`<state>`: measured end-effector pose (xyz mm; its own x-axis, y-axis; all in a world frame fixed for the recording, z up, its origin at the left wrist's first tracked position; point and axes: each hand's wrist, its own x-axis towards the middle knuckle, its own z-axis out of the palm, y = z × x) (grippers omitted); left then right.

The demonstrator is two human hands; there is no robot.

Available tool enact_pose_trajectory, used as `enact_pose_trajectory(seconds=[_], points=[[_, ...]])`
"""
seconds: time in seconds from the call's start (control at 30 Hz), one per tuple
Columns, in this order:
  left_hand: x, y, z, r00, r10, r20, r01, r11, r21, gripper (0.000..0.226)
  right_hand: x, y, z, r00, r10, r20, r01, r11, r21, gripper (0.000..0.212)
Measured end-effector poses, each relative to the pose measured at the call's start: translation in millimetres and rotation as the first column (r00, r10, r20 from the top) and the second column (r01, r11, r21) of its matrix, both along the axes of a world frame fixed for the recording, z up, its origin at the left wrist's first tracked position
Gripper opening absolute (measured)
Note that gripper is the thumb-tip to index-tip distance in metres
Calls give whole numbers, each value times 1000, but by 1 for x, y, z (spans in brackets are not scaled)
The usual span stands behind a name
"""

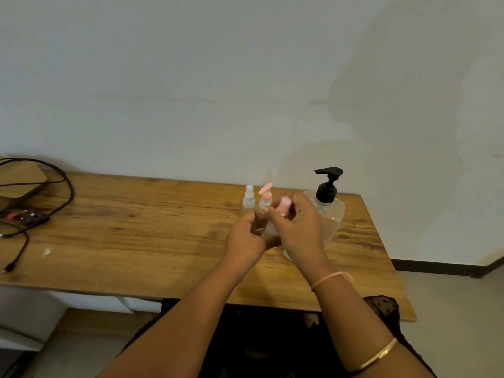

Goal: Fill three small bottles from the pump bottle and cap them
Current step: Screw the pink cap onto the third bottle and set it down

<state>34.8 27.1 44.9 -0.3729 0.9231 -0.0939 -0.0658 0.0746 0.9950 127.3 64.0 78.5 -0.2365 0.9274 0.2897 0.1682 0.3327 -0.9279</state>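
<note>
While left hand [245, 238] grips small clear plastic bottle [268, 227] over wooden table [136, 230], right hand [300, 230] pinches its pink round cap [285, 205]; clear spray bottle [249, 199], pink flip-top bottle [265, 199], black-pump clear bottle [328, 205] stand just behind.

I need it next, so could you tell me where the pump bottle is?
Head view: the pump bottle stands upright at the table's far right, just behind the right hand, right of the pink-topped small bottle.

Thin peach band [331, 279] on right wrist, gold bangle [379, 355] above it, black dotted garment [383, 306]
</note>
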Motion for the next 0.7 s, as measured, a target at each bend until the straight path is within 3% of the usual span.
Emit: enact_pose_trajectory(seconds=[0.07, 0.17, 0.47, 0.57, 0.63, 0.7], points=[[-1, 1, 1, 999, -13, 40, 13, 1000, 1, 31, 3, 2, 2, 995, 90, -30, -92, 995, -49, 13], [-9, 1, 3, 996, -16, 92, 13, 1000, 26, 30, 10, 5, 6, 950, 279, -138, -299, 940, -162, 27], [-2, 1, 0, 997, 70, 41, -72, 996, 52, 26, -4, 0, -2, 997, 55, -60, -60, 993, -99, 28], [-12, 0, 3, 992, -50, 117, 47, 998, 34, 30, 2, 7, 2, 979, 157, -127, -176, 972, -157, 24], [-20, -1, 4, 971, -163, 172, 159, 987, 37, 33, 9, 10, 5, 952, 248, -182, -281, 941, -188, 33], [-23, -2, 4, 969, -191, 158, 188, 982, 35, 36, 12, 9, 6, 940, 295, -171, -324, 928, -183, 31]])
